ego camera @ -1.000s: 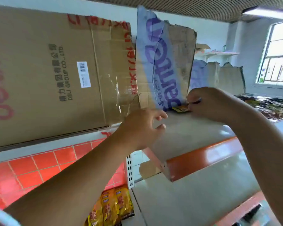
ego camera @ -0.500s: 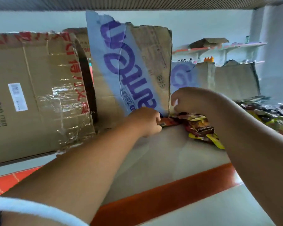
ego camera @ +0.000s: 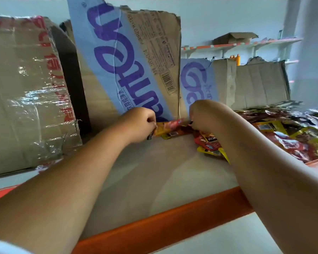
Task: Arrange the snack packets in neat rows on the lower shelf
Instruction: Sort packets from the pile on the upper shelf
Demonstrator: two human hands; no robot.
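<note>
A grey shelf [ego camera: 154, 173] with an orange front edge [ego camera: 173, 217] fills the view. At 9 o'clock a taped cardboard box [ego camera: 26, 88] stands on it. At 12 o'clock a torn cardboard sheet [ego camera: 128, 61] with purple lettering leans upright, and a second sheet [ego camera: 246, 83] stands at 2 o'clock. A loose heap of snack packets [ego camera: 292, 132] lies at 3 o'clock. Near the centre, at the foot of the torn sheet, the left hand [ego camera: 138, 125] and right hand [ego camera: 204, 114] flank one orange-red snack packet [ego camera: 170, 126] lying on the shelf. The left fingers [ego camera: 151, 119] curl and pinch its 9 o'clock end; the right fingers [ego camera: 192, 111] curl down over its 3 o'clock end, their tips hidden.
</note>
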